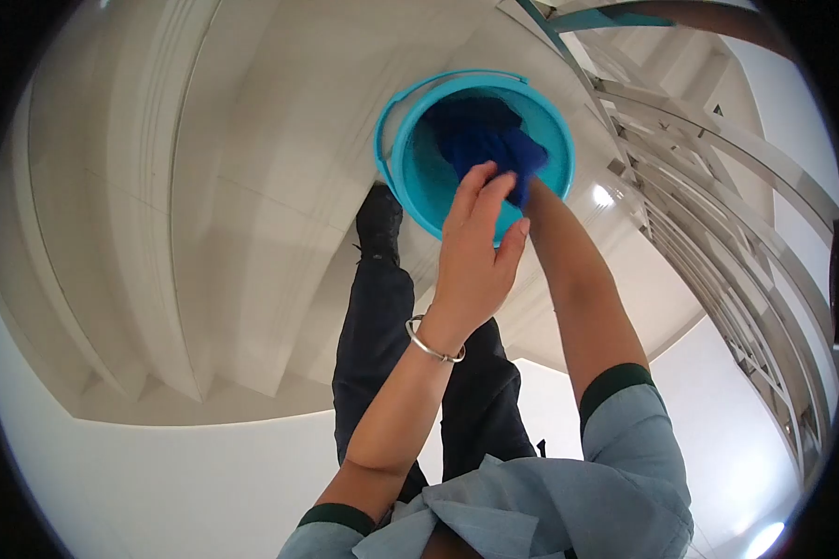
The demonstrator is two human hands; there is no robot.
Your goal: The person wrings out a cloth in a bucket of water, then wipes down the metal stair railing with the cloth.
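Note:
A turquoise bucket [410,182] stands on the stairs with its handle folded to the far left side. Inside it is a dark blue cloth [494,149], bunched up, its nearer part raised toward me. My right hand [535,192] reaches into the bucket from the right and has hold of the cloth; its fingers are hidden by the fabric. Over the bucket's near rim is my left hand [480,244], fingers bent and apart, nothing held. Its fingertips overlap the cloth in view; whether they touch it I cannot tell. A silver bangle [429,347] circles the left wrist.
Pale stone steps [149,205] run down the left side. A metal stair railing [718,149] curves along the right, close to the bucket. My black shoe [378,224] stands just left of the bucket. White wall [205,484] lies behind me.

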